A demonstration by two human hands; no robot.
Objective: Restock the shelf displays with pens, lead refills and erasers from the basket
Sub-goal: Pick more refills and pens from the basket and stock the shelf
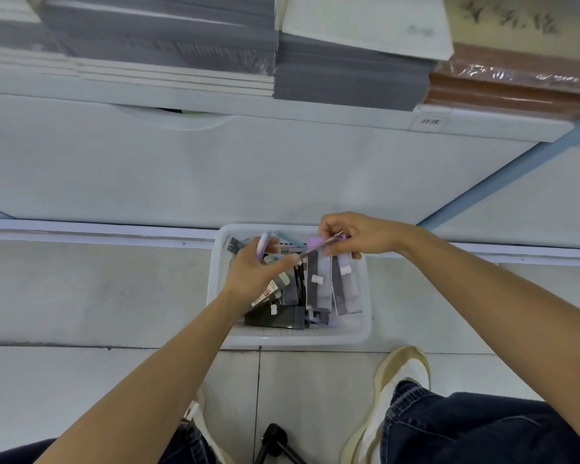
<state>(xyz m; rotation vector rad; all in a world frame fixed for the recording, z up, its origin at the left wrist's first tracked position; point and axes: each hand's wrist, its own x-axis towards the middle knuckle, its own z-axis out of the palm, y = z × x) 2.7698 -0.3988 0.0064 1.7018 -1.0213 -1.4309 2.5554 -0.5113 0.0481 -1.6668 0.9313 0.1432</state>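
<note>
Early on, judging by the basket (295, 336) on the floor, heaped with stock: over it the left hand (252, 272) grips a lilac pen (262, 246), the right hand (359, 236) pinches hanging packets (345, 283), no restocked display in view.

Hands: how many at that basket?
2. The left hand is over the white basket's left half, gripping a lilac pen; the right hand is over its far right corner, pinching packets.

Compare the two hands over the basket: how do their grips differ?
Left hand curls round a lilac pen; right hand pinches a slim purple item. Left hand sits over the left half of the basket, right hand over its far right. Both hold stock above it.
</note>
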